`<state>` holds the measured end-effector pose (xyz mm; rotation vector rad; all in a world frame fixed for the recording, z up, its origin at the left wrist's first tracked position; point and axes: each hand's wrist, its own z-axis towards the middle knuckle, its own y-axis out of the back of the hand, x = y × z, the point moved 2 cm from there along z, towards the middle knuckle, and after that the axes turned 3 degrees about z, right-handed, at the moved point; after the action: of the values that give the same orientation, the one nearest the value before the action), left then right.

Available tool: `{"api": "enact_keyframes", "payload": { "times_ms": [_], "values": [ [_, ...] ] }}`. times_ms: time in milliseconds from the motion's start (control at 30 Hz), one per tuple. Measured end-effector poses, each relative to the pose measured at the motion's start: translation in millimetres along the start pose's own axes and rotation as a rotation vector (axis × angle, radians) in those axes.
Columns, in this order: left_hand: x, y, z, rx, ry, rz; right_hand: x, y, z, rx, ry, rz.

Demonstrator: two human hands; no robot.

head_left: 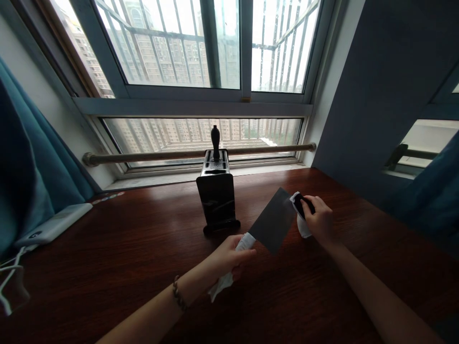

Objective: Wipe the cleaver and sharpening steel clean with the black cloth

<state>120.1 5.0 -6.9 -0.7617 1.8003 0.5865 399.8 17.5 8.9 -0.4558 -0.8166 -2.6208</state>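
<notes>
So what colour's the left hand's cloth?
White, in the head view: cloth in left hand, against the cleaver.

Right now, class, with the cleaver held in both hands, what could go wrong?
1. The left hand pinches thin tissue against a corner of the cleaver; a slip could bring it onto the edge.
2. The right hand grips the handle through more tissue, so the hold might slide and the blade drop onto the table.

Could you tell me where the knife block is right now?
In the head view, the knife block stands upright mid-table, just beyond the cleaver that the right hand holds and the left hand's cloth.
</notes>
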Motion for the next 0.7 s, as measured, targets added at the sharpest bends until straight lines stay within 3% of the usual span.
{"api": "enact_keyframes", "payload": {
  "times_ms": [100, 233, 300, 367, 467, 700],
  "values": [
    [0.0, -0.8, 0.1, -0.006, -0.001, 0.009, 21.0, 3.4, -11.9, 0.005, 0.133, 0.093],
    [-0.1, -6.3, -2.5, -0.006, -0.021, 0.047, 55.0, -6.8, -39.8, 0.291, 0.412, 0.252],
    [0.1, -10.5, -4.2, -0.007, -0.047, 0.083, 65.1, -13.5, -51.2, 0.419, 0.466, 0.301],
    [0.3, -14.7, -6.1, -0.010, -0.077, 0.121, 69.2, -17.7, -57.1, 0.457, 0.480, 0.321],
    [-0.2, -19.2, -9.0, -0.010, -0.118, 0.171, 66.9, -19.2, -56.9, 0.404, 0.440, 0.294],
    [-4.1, -23.5, -15.7, 0.044, -0.136, 0.214, 49.6, -12.5, -38.8, 0.147, 0.219, 0.149]
  ]
}}
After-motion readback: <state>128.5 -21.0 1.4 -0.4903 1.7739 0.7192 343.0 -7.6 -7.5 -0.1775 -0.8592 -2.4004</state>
